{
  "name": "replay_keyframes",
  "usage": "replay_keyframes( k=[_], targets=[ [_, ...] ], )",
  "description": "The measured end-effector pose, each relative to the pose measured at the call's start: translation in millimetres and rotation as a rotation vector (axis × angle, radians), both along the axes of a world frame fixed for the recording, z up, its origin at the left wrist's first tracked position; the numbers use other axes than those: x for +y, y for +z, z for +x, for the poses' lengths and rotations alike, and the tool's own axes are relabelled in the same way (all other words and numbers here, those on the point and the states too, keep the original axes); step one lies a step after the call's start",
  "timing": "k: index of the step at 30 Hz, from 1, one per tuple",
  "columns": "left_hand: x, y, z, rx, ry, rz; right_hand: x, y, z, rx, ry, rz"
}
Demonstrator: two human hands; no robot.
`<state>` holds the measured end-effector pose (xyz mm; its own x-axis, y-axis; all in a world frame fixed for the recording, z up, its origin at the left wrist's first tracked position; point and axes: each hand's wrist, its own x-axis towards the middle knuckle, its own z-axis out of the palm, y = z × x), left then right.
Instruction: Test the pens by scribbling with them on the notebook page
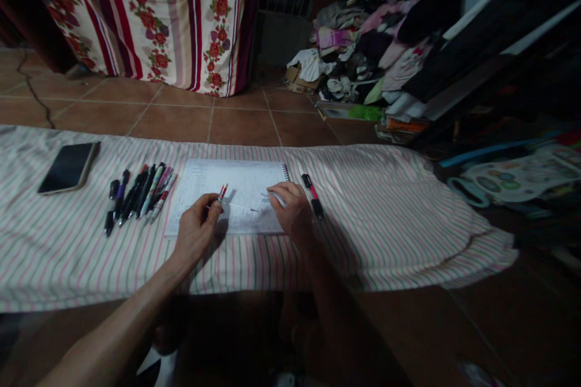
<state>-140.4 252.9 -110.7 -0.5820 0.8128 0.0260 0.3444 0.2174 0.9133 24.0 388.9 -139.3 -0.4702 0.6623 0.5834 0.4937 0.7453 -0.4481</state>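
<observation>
Head view: the left hand [198, 222] pinches a red-and-white pen piece [223, 192] at its fingertips; the right hand [293, 208] grips a pale pen piece [279, 199]. Between them shows a thin refill [242, 207], over the notebook [236, 178] beneath both hands.

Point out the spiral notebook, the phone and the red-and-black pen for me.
Spiral notebook [240, 176], head view: upper part of its page.
Phone [68, 167], head view: middle of its dark screen.
Red-and-black pen [313, 192], head view: red section of its barrel.
</observation>
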Motion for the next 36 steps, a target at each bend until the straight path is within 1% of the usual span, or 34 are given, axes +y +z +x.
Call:
replay_keyframes(
  k=[3, 5, 10, 15, 21, 26, 36],
  targets=[
    [1, 0.5, 0, -0.108, 0.030, 0.006, -5, 1.4, -5, -0.023, 0.075, -0.007],
    [2, 1.0, 0, -0.140, 0.056, 0.016, -9, 2.2, -8, -0.046, 0.104, -0.003],
    [2, -0.9, -5, -0.108, 0.087, 0.046, -16, 6.3, -14, -0.102, 0.147, -0.013],
    [2, -6.7, -7, -0.136, 0.060, 0.039, -18, 5.6, -17, -0.149, 0.227, -0.019],
    [2, -9.2, -8, -0.141, 0.049, 0.065, -20, 3.3, -19, -0.194, 0.220, -0.019],
    [3, -10.6, -8, -0.145, 0.067, 0.036, -20, 6.3, -19, -0.204, 0.216, -0.015],
    [2, -15.5, -10, -0.062, 0.060, 0.014, -22, 7.5, -17, -0.225, 0.205, -0.005]
  ],
)
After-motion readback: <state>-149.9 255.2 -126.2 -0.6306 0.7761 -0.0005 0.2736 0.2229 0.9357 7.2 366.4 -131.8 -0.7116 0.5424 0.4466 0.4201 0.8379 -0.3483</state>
